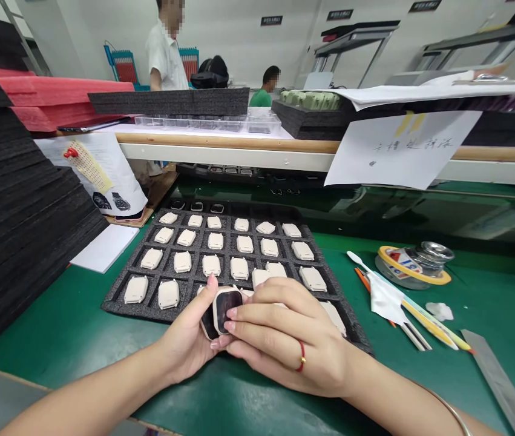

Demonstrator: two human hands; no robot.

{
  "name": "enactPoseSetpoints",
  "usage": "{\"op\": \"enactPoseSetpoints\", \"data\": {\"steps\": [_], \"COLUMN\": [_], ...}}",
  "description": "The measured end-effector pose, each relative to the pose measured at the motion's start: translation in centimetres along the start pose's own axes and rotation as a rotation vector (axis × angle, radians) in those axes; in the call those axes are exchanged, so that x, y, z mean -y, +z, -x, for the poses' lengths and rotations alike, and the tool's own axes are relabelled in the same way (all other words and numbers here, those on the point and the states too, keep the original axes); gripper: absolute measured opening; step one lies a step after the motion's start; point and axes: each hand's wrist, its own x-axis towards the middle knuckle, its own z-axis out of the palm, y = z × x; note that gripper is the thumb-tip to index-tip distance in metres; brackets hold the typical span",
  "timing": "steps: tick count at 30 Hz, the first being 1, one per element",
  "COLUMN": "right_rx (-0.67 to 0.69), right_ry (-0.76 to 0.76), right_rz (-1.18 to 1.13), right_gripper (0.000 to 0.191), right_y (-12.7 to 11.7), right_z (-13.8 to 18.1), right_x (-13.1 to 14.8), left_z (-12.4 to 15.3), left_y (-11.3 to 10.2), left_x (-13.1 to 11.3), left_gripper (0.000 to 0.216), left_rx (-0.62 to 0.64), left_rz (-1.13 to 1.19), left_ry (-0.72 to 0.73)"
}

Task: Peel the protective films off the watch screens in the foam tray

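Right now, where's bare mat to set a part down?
Free: green mat between foam tray and black foam stack, and between tray and tools. Crowded: tray's near edge, where left hand and right hand hold a watch case.

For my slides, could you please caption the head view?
Left hand and right hand hold a dark-screened watch case over a foam tray of beige cases.

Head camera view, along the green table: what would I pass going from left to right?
Stack of black foam sheets, white paper pad, black foam tray of beige watch cases, round glass dish ringed with yellow tape, grey metal ruler. Left out: left hand and right hand holding a beige watch body, over the tray.
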Motion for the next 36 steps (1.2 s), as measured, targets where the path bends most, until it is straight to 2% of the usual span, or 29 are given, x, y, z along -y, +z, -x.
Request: {"op": "enactPoseSetpoints", "data": {"steps": [3,5,9,11,18,24,28,31,33,36], "right_rx": [0.037,0.085,0.098,0.071,0.043,0.104,0.116,0.079,0.143,0.353], "right_ry": [0.181,0.294,0.401,0.437,0.379,0.366,0.466,0.577,0.641,0.686], "right_rz": [-0.03,-0.089,-0.229,-0.268,-0.267,-0.226,-0.161,-0.043,0.019,0.048], "right_gripper": [0.05,0.062,0.052,0.054,0.054,0.051,0.043,0.034,0.031,0.03], "right_y": [0.3,0.6,0.7,0.5,0.3,0.1,-1.1,-2.1,-2.6,-2.7], "right_z": [-0.1,0.0,0.0,-0.2,-0.4,-0.4,-0.4,0.0,0.4,1.1], "right_x": [0.3,0.4,0.3,0.1,-0.5,-0.4,-2.0,-4.3,-5.7,-7.0], "left_z": [0.1,0.1,0.1,0.0,0.0,0.0,-0.1,0.0,0.1,0.2], "left_y": [-0.1,-0.1,-0.2,-0.2,0.0,-0.1,-0.1,0.2,0.4,0.4], "left_x": [0.3,0.5,0.6,0.4,-0.1,0.0,0.2,0.1,0.0,-0.1], "left_gripper": [0.053,0.05,0.046,0.05,0.05,0.049,0.045,0.035,0.032,0.046], "left_rx": [0.035,0.023,-0.047,-0.078,-0.092,-0.119,-0.047,-0.078,-0.14,-0.232], "left_rz": [-0.138,-0.212,-0.185,-0.104,-0.033,-0.03,-0.105,-0.183,-0.217,-0.223], "left_ry": [0.073,0.103,0.098,0.057,0.016,0.017,0.066,0.13,0.143,0.143]}}
